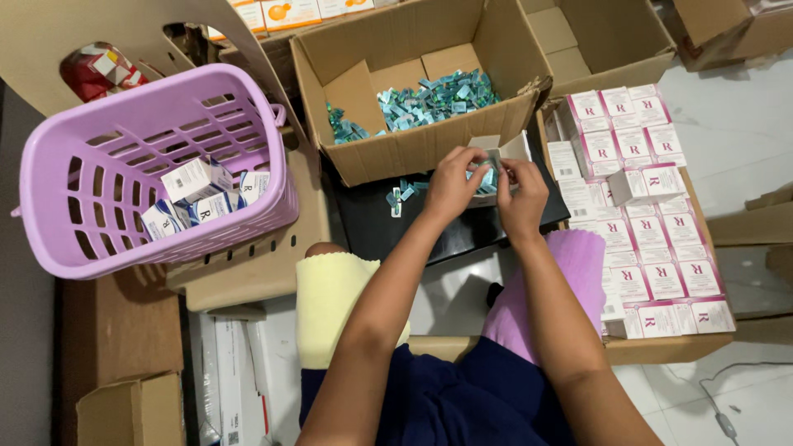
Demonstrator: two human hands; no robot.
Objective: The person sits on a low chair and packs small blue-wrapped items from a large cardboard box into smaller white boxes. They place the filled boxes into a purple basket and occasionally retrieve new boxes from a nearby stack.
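Both hands meet over a black tray in front of me. My left hand [450, 183] and my right hand [522, 196] together hold a small open white carton [494, 152] with teal sachets showing inside it. A few loose teal sachets [401, 196] lie on the black tray [372, 223] just left of my left hand. Behind the hands stands an open cardboard box [413, 153] with a heap of teal sachets [438, 97] in it.
A lilac plastic basket [124, 165] at the left holds several closed white cartons [198, 194]. At the right, a cardboard tray [669, 347] carries many flat white-and-pink cartons [652, 239]. More cardboard boxes stand behind and at the lower left. A cable lies on the floor at lower right.
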